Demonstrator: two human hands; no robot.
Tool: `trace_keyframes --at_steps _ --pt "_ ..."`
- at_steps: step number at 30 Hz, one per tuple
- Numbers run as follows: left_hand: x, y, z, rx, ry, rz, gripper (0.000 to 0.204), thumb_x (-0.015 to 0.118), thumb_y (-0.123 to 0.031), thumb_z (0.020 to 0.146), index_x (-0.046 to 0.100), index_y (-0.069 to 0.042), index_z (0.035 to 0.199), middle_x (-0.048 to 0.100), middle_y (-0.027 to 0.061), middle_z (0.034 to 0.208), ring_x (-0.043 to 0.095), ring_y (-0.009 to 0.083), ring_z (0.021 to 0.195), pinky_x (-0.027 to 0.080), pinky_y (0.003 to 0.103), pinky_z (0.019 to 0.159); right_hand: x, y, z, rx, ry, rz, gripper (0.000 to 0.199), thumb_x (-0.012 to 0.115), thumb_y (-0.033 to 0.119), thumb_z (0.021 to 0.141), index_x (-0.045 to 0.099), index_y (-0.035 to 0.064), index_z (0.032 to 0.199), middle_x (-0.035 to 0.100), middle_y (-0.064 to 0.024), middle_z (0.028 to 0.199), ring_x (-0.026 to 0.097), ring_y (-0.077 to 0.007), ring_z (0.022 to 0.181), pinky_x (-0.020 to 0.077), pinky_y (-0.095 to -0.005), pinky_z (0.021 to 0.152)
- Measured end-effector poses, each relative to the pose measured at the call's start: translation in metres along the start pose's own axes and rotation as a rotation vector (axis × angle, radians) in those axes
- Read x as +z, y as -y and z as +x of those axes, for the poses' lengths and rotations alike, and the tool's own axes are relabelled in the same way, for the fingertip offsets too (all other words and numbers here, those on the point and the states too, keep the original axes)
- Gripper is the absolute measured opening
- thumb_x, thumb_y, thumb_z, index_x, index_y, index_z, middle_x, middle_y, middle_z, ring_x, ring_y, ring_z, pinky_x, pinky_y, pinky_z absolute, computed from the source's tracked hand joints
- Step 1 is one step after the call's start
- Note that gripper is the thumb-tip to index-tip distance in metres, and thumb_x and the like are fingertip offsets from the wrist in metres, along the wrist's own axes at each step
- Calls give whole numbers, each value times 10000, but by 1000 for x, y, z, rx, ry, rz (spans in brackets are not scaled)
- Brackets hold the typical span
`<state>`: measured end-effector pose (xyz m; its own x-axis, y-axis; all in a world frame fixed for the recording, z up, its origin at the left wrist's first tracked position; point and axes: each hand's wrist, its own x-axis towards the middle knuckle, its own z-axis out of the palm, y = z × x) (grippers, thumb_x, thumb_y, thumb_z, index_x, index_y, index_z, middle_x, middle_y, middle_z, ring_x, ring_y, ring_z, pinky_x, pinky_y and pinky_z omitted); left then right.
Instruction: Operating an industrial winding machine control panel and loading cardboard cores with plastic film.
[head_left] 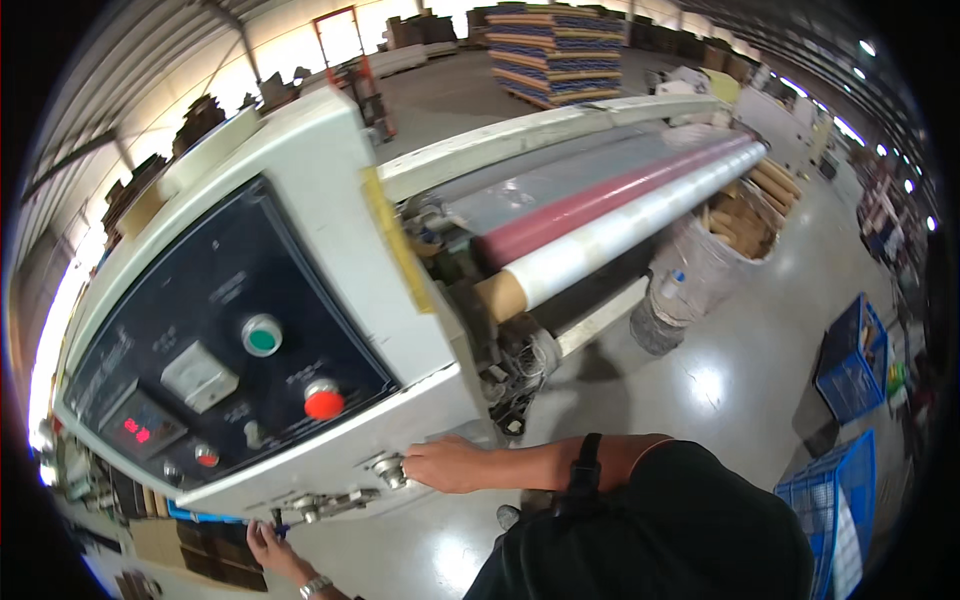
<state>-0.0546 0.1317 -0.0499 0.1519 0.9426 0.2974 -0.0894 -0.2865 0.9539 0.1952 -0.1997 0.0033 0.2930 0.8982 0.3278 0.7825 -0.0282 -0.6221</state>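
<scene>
My right hand (pixel 445 465) reaches across to the side of a white machine (pixel 350 250), its fingers closed round a round metal knob (pixel 388 471). Lower down, my left hand (pixel 272 552) is curled at a small dark handle (pixel 279 522) below the machine's edge; the fingers partly cover it. Between the hands, a metal fitting (pixel 312 508) juts from the panel. Above them is a black control panel (pixel 230 320) with a green button (pixel 262 336), a red button (pixel 323 400) and a lit red display (pixel 137 430).
Beyond the panel, a white film roll (pixel 630 230) on a cardboard core lies beside a red roller (pixel 600 195). A bin of cardboard tubes (pixel 740 225) stands past it. Blue crates (pixel 850 360) sit on the right. Stacked sheets (pixel 555 55) rise at the back.
</scene>
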Motion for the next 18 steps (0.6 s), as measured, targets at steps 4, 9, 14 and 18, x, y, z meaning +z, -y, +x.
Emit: trace_keyframes --at_steps 4,9,14,18 --pt "47 -51 -68 -79 -152 246 376 595 -214 897 567 -4 1208 623 166 1047 594 213 810 473 336 743 -36 -16 -46 100 -55 129 189 550 181 902 618 109 1063 596 -77 1001 613 -302 890 495 -414 765" --pt "105 -78 -220 -166 501 631 409 560 -304 923 581 19 1171 633 209 1027 619 247 823 522 368 708 -97 -77 -152 325 -157 101 166 529 175 912 620 96 1026 608 -102 983 609 -323 930 485 -440 785" --pt "280 -90 -317 235 992 228 499 647 -74 801 507 26 1270 580 173 1176 556 258 966 454 364 821 -169 -130 -304 559 -237 64 205 569 114 883 607 68 1079 605 -121 986 604 -329 885 486 -420 761" --pt "447 -193 -360 842 971 363 717 768 -103 670 470 -26 1319 519 207 1261 491 381 1161 391 464 989 -211 -160 -409 681 -397 23 207 584 122 875 617 46 1064 620 -148 933 617 -330 857 487 -419 738"
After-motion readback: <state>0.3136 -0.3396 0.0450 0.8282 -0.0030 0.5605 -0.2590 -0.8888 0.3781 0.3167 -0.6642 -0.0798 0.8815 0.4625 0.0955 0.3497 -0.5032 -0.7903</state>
